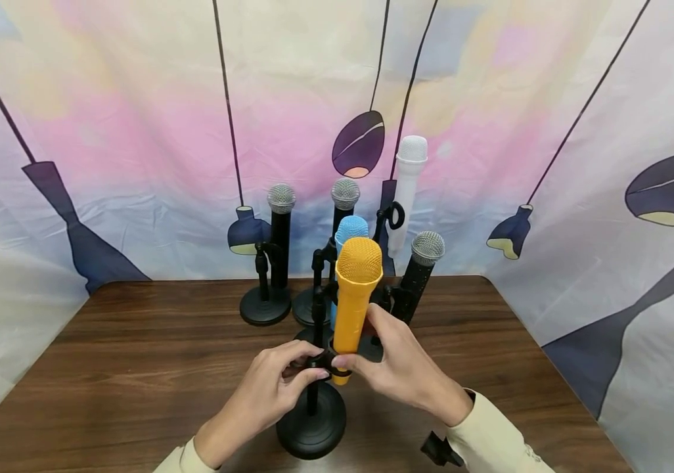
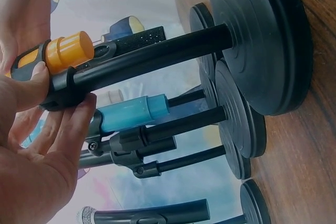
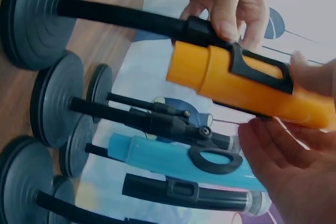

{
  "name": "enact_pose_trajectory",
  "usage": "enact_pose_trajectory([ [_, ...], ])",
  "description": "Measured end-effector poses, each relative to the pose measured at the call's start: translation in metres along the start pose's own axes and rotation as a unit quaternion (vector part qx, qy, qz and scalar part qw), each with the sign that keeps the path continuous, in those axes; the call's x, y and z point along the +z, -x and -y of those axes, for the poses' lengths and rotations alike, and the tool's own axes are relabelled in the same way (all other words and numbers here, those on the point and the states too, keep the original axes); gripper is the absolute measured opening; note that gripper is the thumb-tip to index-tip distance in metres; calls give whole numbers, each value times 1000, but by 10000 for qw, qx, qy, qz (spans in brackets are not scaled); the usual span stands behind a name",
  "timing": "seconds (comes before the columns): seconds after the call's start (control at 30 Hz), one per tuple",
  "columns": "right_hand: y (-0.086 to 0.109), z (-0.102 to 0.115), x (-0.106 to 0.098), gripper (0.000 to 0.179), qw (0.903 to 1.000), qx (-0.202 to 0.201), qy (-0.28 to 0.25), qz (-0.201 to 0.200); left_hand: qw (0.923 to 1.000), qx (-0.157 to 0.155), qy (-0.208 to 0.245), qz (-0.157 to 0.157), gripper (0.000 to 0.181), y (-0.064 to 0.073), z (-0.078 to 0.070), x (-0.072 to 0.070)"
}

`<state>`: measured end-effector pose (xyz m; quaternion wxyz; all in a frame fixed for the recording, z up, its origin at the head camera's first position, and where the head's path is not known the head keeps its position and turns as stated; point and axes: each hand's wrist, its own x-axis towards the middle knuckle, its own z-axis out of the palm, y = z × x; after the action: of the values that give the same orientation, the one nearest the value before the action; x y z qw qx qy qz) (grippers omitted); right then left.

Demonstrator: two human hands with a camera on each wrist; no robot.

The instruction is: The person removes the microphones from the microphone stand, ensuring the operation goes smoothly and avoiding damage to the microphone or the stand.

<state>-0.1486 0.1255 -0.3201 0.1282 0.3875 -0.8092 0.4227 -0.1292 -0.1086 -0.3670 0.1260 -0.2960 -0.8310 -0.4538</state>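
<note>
A yellow microphone (image 1: 357,299) stands nearly upright in the black clip (image 3: 262,72) of a desk stand, its lower end poking out below the clip. The fingers and thumb of my right hand (image 1: 403,369) grip the microphone around its lower body, by the clip. With thumb and fingers, my left hand (image 1: 257,391) pinches the joint (image 2: 63,87) where the clip meets the stand's pole. The stand's round black base (image 1: 311,424) rests on the table below. Directly behind is a blue microphone (image 2: 134,114) in another stand.
Black microphones with silver heads (image 1: 281,199) stand behind on the left, in the middle and to the right (image 1: 427,248). A white microphone (image 1: 410,171) rises at the back. Near my right sleeve lies a small black object (image 1: 440,450). A printed cloth (image 1: 136,131) hangs behind the wooden table (image 1: 106,387).
</note>
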Motion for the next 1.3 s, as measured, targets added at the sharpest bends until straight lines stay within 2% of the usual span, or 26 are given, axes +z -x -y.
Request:
enact_pose_trajectory([
  [0.2, -2, 2, 1, 41, 9997, -125, 183, -63, 10000, -24, -7, -26, 18, 1, 1, 0],
  [0.47, -1, 0, -1, 47, 10000, 18, 34, 29, 10000, 40, 22, -34, 17, 1, 1, 1],
  [0.73, -3, 4, -2, 39, 9998, -38, 219, 15, 10000, -50, 73, 3, 18, 1, 0, 0],
  [0.97, -3, 3, -4, 50, 9995, 196, 7, 263, 9999, -78, 86, 32, 18, 0, -1, 1],
  [1.2, -4, 7, -5, 42, 9996, -47, 207, 163, 9999, -46, 86, 25, 19, 0, -1, 1],
  [1.3, -5, 9, -6, 43, 9998, -27, 148, 107, 10000, -25, 81, 29, 19, 0, -1, 1],
])
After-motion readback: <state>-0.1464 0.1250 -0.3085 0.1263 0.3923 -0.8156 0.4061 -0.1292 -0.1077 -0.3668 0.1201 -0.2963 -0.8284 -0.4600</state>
